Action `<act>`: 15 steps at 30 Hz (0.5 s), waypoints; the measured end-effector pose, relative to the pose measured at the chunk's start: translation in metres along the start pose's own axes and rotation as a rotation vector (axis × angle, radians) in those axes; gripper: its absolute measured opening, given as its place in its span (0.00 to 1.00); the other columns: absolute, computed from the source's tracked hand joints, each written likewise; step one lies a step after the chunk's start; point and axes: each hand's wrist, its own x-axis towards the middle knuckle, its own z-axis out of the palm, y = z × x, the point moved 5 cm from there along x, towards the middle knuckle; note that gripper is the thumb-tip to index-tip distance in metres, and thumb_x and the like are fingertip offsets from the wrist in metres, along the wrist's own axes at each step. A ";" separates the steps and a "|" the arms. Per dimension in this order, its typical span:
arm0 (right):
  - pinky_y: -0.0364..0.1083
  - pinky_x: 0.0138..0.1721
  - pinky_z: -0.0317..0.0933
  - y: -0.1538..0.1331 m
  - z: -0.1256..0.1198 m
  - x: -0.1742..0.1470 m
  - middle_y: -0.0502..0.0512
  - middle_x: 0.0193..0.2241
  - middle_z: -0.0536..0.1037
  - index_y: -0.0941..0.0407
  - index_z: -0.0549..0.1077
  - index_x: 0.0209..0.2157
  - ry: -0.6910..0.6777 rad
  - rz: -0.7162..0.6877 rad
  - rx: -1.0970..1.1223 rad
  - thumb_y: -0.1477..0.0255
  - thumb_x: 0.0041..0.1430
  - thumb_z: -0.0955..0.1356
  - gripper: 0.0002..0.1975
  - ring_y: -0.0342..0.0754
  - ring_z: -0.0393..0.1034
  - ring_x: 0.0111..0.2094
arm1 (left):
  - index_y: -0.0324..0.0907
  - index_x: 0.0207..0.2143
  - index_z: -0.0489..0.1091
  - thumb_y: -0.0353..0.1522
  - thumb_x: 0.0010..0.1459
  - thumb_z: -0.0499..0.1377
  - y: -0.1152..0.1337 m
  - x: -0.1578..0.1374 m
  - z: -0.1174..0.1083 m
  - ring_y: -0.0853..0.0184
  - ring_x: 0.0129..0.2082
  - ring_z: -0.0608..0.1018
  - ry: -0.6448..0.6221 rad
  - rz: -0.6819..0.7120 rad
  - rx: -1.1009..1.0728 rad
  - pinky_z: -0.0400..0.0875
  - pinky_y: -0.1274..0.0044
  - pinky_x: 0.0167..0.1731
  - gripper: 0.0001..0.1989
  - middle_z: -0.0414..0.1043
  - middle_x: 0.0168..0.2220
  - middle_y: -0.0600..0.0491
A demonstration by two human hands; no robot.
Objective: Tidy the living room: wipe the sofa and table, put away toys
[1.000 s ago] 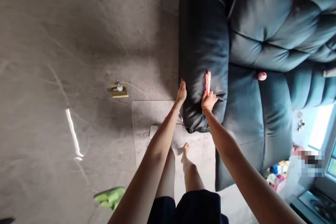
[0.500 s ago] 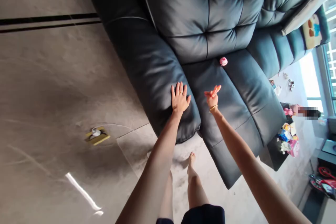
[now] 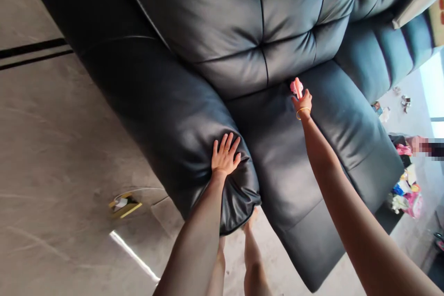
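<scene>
On the rounded end of the black sofa's armrest (image 3: 145, 97), my left hand (image 3: 225, 157) lies flat with its fingers spread, pressing creases into the leather. A ring shows on one finger. My right hand (image 3: 304, 101), with a gold bracelet at the wrist, reaches over the seat cushion (image 3: 270, 148) towards the backrest. Its fingers are closed on a slim coral-pink thing whose kind I cannot make out. Right at its tip is a small round pink object (image 3: 293, 88) on the seat by the backrest; whether they touch is unclear.
A tufted backrest (image 3: 222, 23) rises behind the seat. On the floor at left lies a yellow tray-like holder (image 3: 126, 208) with a white charger and cable. Colourful toys (image 3: 405, 196) stand beyond the sofa at right, near a person (image 3: 412, 144). My legs (image 3: 252, 245) are beside the armrest.
My right hand has moved forward across the seat to the round pink object, carrying the coral-pink thing. My left hand stays on the armrest, and the view has come closer to the sofa.
</scene>
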 end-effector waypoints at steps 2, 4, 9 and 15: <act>0.51 0.60 0.60 -0.004 0.012 0.027 0.73 0.65 0.59 0.63 0.50 0.68 -0.019 -0.019 -0.045 0.67 0.58 0.71 0.43 0.56 0.63 0.62 | 0.48 0.68 0.59 0.37 0.62 0.53 -0.010 0.004 0.013 0.51 0.72 0.52 -0.020 -0.021 0.007 0.39 0.52 0.69 0.31 0.47 0.73 0.49; 0.51 0.62 0.57 -0.006 0.024 0.049 0.75 0.67 0.56 0.65 0.48 0.69 -0.023 -0.035 -0.050 0.66 0.61 0.70 0.43 0.55 0.60 0.64 | 0.50 0.68 0.60 0.37 0.61 0.54 -0.017 0.007 0.022 0.50 0.72 0.53 -0.038 -0.032 0.009 0.40 0.52 0.69 0.32 0.47 0.72 0.50; 0.50 0.60 0.57 -0.006 0.042 0.077 0.71 0.65 0.61 0.63 0.54 0.66 -0.051 -0.014 -0.014 0.67 0.62 0.70 0.37 0.54 0.64 0.60 | 0.51 0.68 0.60 0.36 0.60 0.55 -0.024 0.008 0.029 0.50 0.71 0.55 -0.060 -0.053 0.006 0.41 0.53 0.69 0.32 0.49 0.72 0.51; 0.49 0.53 0.60 -0.018 0.044 0.083 0.70 0.56 0.70 0.60 0.59 0.59 0.028 0.013 0.034 0.64 0.62 0.69 0.28 0.51 0.69 0.51 | 0.53 0.67 0.61 0.37 0.60 0.55 -0.028 0.010 0.030 0.50 0.71 0.56 -0.112 -0.080 0.016 0.43 0.53 0.69 0.32 0.50 0.72 0.52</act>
